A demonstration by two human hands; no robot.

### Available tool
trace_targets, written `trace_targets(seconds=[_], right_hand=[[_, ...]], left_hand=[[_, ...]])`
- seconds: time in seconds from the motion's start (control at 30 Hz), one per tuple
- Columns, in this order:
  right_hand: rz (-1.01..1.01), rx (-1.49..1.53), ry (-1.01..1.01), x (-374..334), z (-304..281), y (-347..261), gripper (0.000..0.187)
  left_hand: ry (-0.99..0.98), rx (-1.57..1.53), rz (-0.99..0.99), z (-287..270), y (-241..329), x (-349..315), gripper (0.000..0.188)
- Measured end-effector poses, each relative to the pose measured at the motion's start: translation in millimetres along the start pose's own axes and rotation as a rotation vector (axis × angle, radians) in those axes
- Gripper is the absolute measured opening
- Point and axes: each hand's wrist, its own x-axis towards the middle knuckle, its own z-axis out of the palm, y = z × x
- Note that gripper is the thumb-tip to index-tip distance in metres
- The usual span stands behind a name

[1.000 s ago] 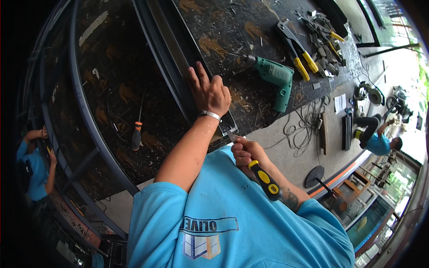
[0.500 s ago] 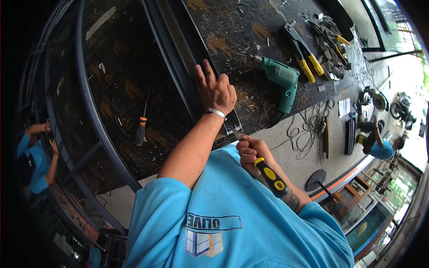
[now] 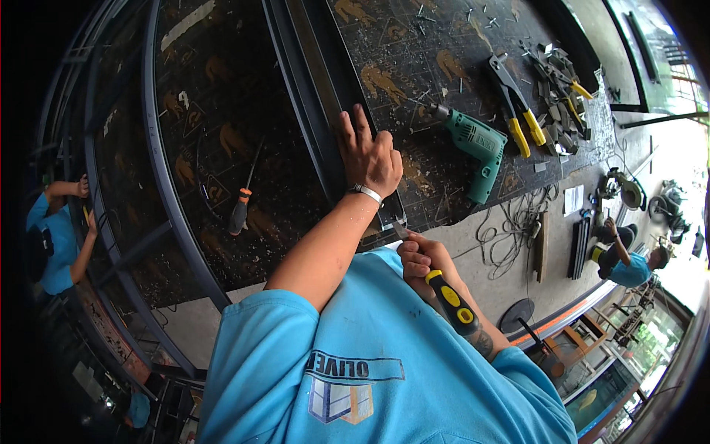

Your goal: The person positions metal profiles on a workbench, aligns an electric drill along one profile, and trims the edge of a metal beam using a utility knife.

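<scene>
My left hand (image 3: 373,164) lies palm down over a long dark metal profile (image 3: 309,81). Two of its fingers stretch along the profile, and the others bend over the right edge. Close to my body, my right hand (image 3: 427,265) is wrapped around a flat-bladed hand tool (image 3: 452,302) with a black and yellow handle. The tool's broad metal blade touches or nearly touches the profile's near end; exact contact cannot be made out. My right palm hides the middle of the tool.
A green power drill (image 3: 477,148) lies right of the profile, beside yellow-handled snips (image 3: 518,103) and a heap of metal offcuts (image 3: 562,111). An orange and black screwdriver (image 3: 240,211) rests on the left. Cables (image 3: 510,229) cover the floor. Another person (image 3: 632,263) crouches far right.
The view has shifted slightly, so the bench things appear farther right and lower. Both hands keep their hold, and the blade stays by the profile's end.
</scene>
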Motion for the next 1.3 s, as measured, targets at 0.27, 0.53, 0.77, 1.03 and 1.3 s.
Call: trace_targets(seconds=[0.27,0.53,0.77,1.03,1.3], right_hand=[[-0.038,-0.014,0.069,-2.8,6.9,-3.2,0.007],[-0.029,0.008,0.010,1.9,-3.5,-6.9,0.013],[-0.022,0.061,0.012,1.3,-3.5,-10.8,0.015],[-0.008,-0.061,-0.009,-7.0,-2.2,-14.7,0.016],[-0.028,-0.037,0.052,-4.6,7.9,-14.3,0.014]], left_hand=[[-0.013,0.010,0.029,0.1,0.6,4.7,0.022],[-0.027,0.074,0.029,0.9,-1.3,4.5,0.021],[-0.073,0.071,0.028,3.6,5.8,4.6,0.019],[-0.033,0.099,0.026,6.0,-1.5,6.3,0.020],[-0.080,0.104,0.023,3.0,1.5,7.6,0.024]])
